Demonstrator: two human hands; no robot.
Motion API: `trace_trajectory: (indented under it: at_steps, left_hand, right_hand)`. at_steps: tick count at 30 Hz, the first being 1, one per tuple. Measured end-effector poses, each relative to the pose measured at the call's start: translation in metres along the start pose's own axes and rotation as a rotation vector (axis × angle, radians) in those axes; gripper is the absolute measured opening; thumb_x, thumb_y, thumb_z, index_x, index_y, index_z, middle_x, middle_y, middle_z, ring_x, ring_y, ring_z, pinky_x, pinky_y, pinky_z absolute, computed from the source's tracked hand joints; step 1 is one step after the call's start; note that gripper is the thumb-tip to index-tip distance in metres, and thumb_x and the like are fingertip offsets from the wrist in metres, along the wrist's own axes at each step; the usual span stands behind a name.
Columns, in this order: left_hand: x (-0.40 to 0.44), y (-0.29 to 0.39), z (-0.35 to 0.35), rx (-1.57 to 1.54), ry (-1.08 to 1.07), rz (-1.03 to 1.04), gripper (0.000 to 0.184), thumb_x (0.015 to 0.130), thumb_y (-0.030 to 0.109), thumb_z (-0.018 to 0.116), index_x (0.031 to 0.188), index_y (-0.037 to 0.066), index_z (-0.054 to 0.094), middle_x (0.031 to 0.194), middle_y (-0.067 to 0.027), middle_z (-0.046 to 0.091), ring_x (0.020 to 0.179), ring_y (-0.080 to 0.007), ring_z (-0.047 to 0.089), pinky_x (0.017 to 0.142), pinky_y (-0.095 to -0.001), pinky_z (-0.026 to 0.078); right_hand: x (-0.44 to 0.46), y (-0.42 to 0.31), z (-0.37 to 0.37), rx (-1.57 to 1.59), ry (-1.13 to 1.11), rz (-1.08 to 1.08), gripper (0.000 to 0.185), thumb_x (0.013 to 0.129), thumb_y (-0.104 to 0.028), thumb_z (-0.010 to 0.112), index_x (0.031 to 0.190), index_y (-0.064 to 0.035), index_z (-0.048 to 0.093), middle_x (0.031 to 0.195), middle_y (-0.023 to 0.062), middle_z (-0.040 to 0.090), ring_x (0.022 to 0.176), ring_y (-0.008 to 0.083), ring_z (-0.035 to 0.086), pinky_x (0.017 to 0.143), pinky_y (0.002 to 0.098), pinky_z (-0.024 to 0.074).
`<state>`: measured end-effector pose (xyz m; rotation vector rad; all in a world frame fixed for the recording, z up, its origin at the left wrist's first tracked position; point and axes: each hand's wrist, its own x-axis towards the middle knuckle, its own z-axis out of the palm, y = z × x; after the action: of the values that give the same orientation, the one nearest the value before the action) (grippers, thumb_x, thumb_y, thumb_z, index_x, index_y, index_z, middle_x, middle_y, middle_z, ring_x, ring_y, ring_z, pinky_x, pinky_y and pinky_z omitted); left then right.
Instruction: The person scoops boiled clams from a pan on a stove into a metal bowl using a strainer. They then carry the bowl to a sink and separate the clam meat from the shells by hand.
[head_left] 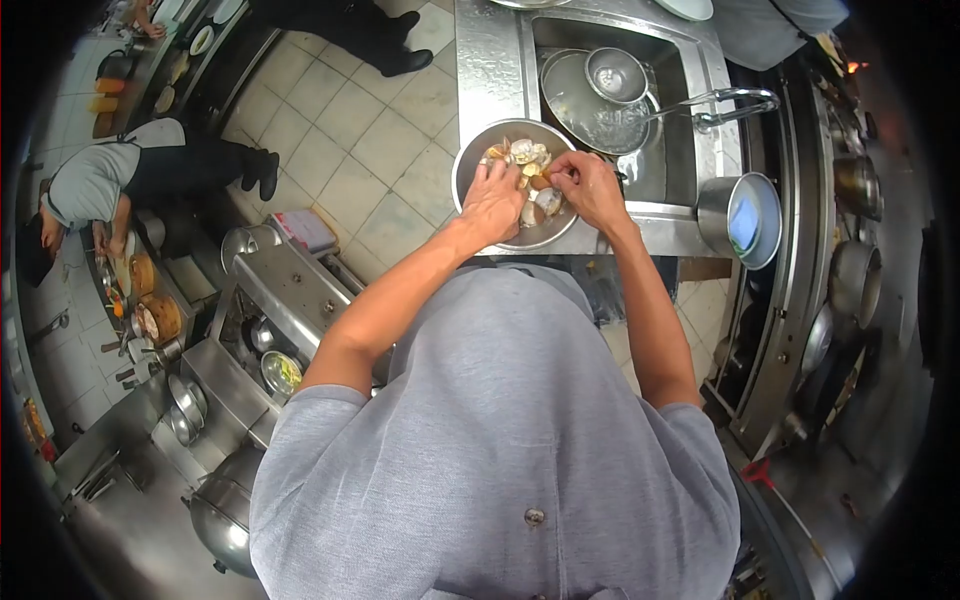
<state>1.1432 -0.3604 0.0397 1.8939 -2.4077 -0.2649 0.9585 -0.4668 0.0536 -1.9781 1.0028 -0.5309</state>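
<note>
A round metal bowl point(464, 178) stands on the steel counter beside the sink, with clams point(530, 152) and shells in it. My left hand point(492, 203) reaches over the bowl's left side, its fingers bent down among the shells; what they hold, if anything, is hidden. At the bowl's right rim, my right hand point(592, 188) has thumb and fingers pinched together near a brownish shell; whatever lies between the fingertips is too small to name.
The sink point(672, 165) holds a large pan and a small metal bowl point(616, 75) under a faucet point(735, 98). A metal pot point(716, 210) stands right of the counter. Co-workers stand at the left point(90, 180), top, and upper right. Stoves and pans line the right.
</note>
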Motion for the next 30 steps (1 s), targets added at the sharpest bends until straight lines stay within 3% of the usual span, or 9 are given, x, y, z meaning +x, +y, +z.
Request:
trace_trajectory:
  at_steps: [2, 6, 10, 12, 13, 14, 16, 22, 30]
  left_hand:
    - [0.004, -0.004, -0.005, -0.026, -0.004, 0.043, 0.024, 0.066, 0.018, 0.078, 0.088, 0.008, 0.077, 0.104, -0.0096, 0.058, 0.108, -0.0306, 0.051, 0.089, -0.0445, 0.038]
    - [-0.004, -0.013, -0.007, -0.088, 0.065, 0.109, 0.017, 0.079, 0.019, 0.075, 0.094, 0.011, 0.076, 0.104, -0.0082, 0.059, 0.108, -0.0293, 0.049, 0.090, -0.0443, 0.037]
    - [-0.015, -0.009, -0.039, -0.344, 0.112, 0.009, 0.017, 0.090, 0.021, 0.071, 0.099, 0.007, 0.072, 0.104, -0.0127, 0.063, 0.104, -0.0254, 0.054, 0.088, -0.0453, 0.042]
    - [-0.017, -0.010, -0.044, -0.986, 0.010, -0.373, 0.018, 0.098, 0.018, 0.066, 0.108, 0.003, 0.065, 0.102, -0.0096, 0.065, 0.093, -0.0183, 0.058, 0.082, -0.0382, 0.048]
    - [-0.015, -0.015, -0.034, -1.334, 0.033, -0.336, 0.021, 0.101, 0.013, 0.064, 0.118, 0.001, 0.059, 0.104, -0.0075, 0.067, 0.093, -0.0133, 0.062, 0.081, -0.0300, 0.053]
    - [-0.014, -0.016, -0.029, -1.333, 0.034, -0.331, 0.021, 0.101, 0.013, 0.064, 0.118, 0.001, 0.059, 0.104, -0.0075, 0.067, 0.093, -0.0133, 0.062, 0.081, -0.0300, 0.053]
    - [-0.007, -0.012, -0.029, -1.565, 0.079, -0.407, 0.020, 0.100, 0.004, 0.060, 0.119, -0.001, 0.056, 0.110, -0.0096, 0.068, 0.099, -0.0127, 0.065, 0.085, -0.0271, 0.054]
    - [0.014, -0.006, -0.032, -1.494, 0.183, -0.319, 0.020, 0.098, 0.001, 0.059, 0.117, -0.005, 0.058, 0.110, -0.0129, 0.070, 0.096, -0.0151, 0.070, 0.085, -0.0275, 0.057]
    - [0.045, 0.017, -0.052, -1.466, 0.097, -0.289, 0.023, 0.097, 0.003, 0.062, 0.119, -0.006, 0.060, 0.109, -0.0125, 0.070, 0.098, -0.0154, 0.070, 0.086, -0.0289, 0.058]
  right_hand:
    - [0.000, 0.004, 0.000, -0.036, -0.019, -0.024, 0.011, 0.084, -0.010, 0.072, 0.092, -0.0023, 0.072, 0.089, 0.0130, 0.071, 0.088, 0.0321, 0.064, 0.082, 0.0433, 0.0507]
    - [-0.005, 0.003, 0.003, -0.110, -0.029, -0.063, 0.013, 0.085, -0.010, 0.072, 0.095, -0.0026, 0.072, 0.090, 0.0137, 0.071, 0.089, 0.0333, 0.063, 0.084, 0.0442, 0.0505]
    - [-0.015, -0.005, 0.001, -0.079, 0.210, -0.240, 0.017, 0.089, -0.011, 0.071, 0.104, -0.0030, 0.073, 0.091, 0.0142, 0.072, 0.087, 0.0307, 0.066, 0.084, 0.0414, 0.0524]
    - [-0.022, -0.010, 0.003, 0.341, -0.027, 0.126, 0.029, 0.091, -0.014, 0.072, 0.118, -0.0035, 0.072, 0.096, 0.0121, 0.074, 0.083, 0.0224, 0.069, 0.076, 0.0365, 0.0546]
    - [-0.022, -0.014, 0.003, 0.429, -0.148, 0.157, 0.035, 0.094, -0.014, 0.071, 0.127, -0.0012, 0.069, 0.098, 0.0106, 0.075, 0.081, 0.0151, 0.069, 0.072, 0.0309, 0.0552]
    - [-0.023, -0.016, 0.006, 0.428, -0.144, 0.155, 0.035, 0.094, -0.014, 0.071, 0.127, -0.0012, 0.069, 0.098, 0.0106, 0.075, 0.081, 0.0151, 0.069, 0.072, 0.0309, 0.0552]
    - [-0.025, -0.025, 0.013, 0.765, -0.207, 0.204, 0.031, 0.095, -0.012, 0.070, 0.123, 0.0024, 0.070, 0.096, 0.0098, 0.074, 0.080, 0.0135, 0.068, 0.072, 0.0288, 0.0556]
    - [-0.024, -0.029, 0.006, 0.617, 0.003, 0.200, 0.034, 0.093, -0.010, 0.071, 0.123, 0.0053, 0.069, 0.102, 0.0135, 0.074, 0.086, 0.0169, 0.074, 0.075, 0.0274, 0.0591]
    - [-0.033, -0.024, -0.020, 0.474, 0.213, 0.100, 0.032, 0.087, -0.009, 0.071, 0.117, 0.0025, 0.072, 0.103, 0.0127, 0.076, 0.092, 0.0183, 0.075, 0.081, 0.0295, 0.0599]
